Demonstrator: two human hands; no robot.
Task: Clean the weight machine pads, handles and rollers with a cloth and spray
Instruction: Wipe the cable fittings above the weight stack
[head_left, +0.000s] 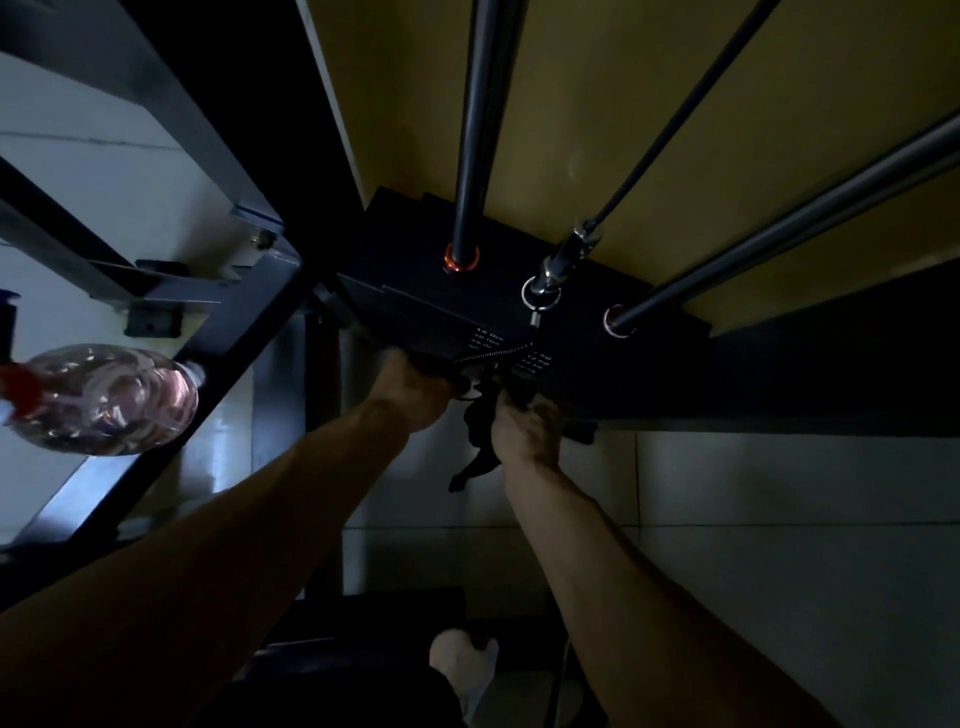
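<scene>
The person is working at the front edge of the weight stack (519, 291), in very dim light. The right hand (524, 426) is pinching a dark cloth (475, 457) against that edge, and the loose end of the cloth is hanging down below the knuckles. The left hand (410, 389) is pressing up under the stack's front left corner with its fingers curled. Whether those fingers are closing on the selector pin, the plate or nothing is lost in shadow, so it cannot be told.

The likely trouble is sitting between the two hands. A coiled cord (498, 354) is running across the front face, and the dangling cloth could be snagging on it or tugging the pin loose. Fingers tucked at the plate edge are risking a pinch if the plates shift on the guide rods (467, 130). The darkness is also making missed patches probable.

The spray bottle (109, 400), clear with a red cap, is lying on its side on a sloping frame beam (171, 467) at the far left. It looks to be at risk of rolling off if the frame is jolted.

White weight markings (488, 335) are showing on the front face. The top one seems to read "15 lbs", and the rest are too blurred to read.
</scene>
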